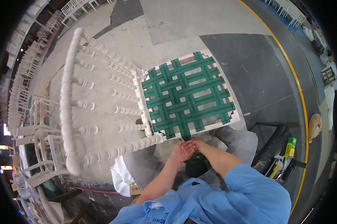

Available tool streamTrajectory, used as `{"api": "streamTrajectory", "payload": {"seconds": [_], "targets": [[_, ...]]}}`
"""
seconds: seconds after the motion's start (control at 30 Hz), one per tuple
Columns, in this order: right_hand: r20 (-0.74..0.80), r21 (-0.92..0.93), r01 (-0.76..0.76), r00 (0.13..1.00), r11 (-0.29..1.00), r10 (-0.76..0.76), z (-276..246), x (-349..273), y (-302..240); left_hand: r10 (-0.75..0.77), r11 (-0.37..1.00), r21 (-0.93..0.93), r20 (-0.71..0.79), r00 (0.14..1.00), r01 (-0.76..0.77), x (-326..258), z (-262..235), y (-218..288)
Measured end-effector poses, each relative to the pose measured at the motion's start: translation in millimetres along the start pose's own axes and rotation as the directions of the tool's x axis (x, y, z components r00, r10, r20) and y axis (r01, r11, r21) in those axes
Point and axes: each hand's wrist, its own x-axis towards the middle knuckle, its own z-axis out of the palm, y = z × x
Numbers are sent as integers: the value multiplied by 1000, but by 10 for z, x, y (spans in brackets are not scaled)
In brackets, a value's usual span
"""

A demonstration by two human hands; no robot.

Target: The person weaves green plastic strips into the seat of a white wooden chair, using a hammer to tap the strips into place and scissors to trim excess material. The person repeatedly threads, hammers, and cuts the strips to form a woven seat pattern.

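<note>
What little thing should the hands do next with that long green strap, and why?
Maybe pull the long green strap snug over the seat's near edge. It runs past that edge to the left hand and right hand, while the strap ends beside it stop at the edge.

The person's bare forearms, left (161, 180) and right (221, 160), angle inward; the left hand (183, 150) turns palm up, meeting the right hand (196, 145), whose fingers are partly hidden.
</note>
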Motion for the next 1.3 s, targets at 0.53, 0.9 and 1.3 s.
{"api": "streamTrajectory", "payload": {"seconds": [0.53,0.9,1.3], "targets": [[-215,-823,22,913,568,-346,251,895,-245,56,777,-630,97,994,18,1102,-285,427],[-115,-916,88,877,391,-466,284,383,-566,336,866,-415,73,939,-278,1198,-89,532],[-923,-333,42,192,942,-334,-2335,-4129,-10,292,929,-248,35,956,-275,1094,544,703]]}}
